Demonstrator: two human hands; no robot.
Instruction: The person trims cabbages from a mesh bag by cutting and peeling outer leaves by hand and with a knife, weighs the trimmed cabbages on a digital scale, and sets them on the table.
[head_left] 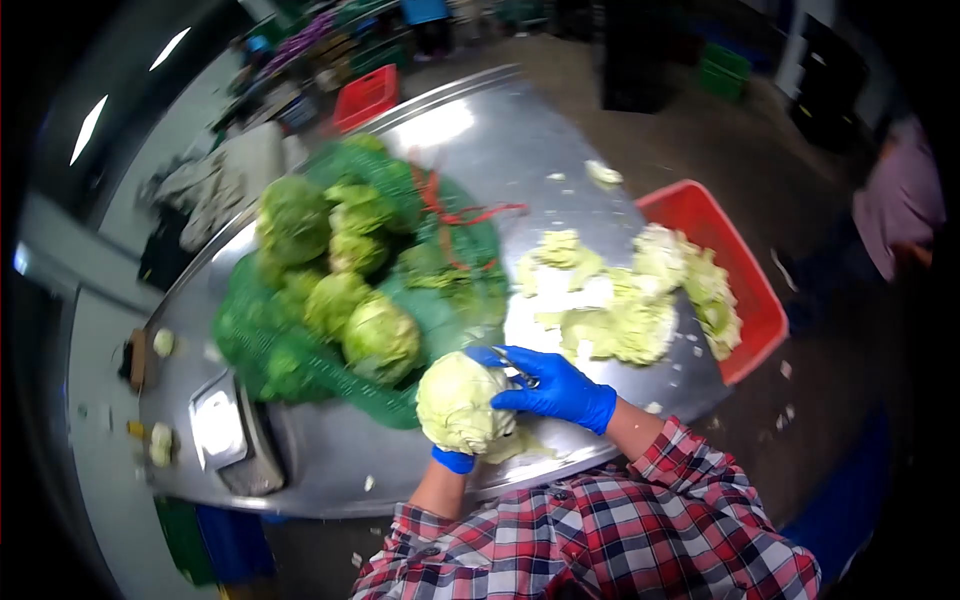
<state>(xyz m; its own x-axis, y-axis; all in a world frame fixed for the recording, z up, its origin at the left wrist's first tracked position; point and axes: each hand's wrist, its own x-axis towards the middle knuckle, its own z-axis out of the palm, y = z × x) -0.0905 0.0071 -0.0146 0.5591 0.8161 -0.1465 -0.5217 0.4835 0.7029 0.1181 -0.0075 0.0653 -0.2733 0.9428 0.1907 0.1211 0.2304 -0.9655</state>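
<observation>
At the near edge of the metal desk, we hold a pale green cabbage in front of the plaid shirt. Our left hand, in a blue glove, supports it from below; the head hides most of that hand, so we cannot tell how its fingers are set. Our right hand, gloved alike, is curled around a small metal tool against the cabbage's side; we cannot make out the tool's exact kind. A loose leaf shows just beside the cabbage, low on its right.

Beyond the cabbage and to the left, we see a green net bag spread open, with several more cabbage heads lying in it and a red cord across its far side. Right of the bag, a heap of loose leaves covers part of the desk and spills over the edge into a red crate. Near the desk's left end sits a box-like device with a bright flat top.
</observation>
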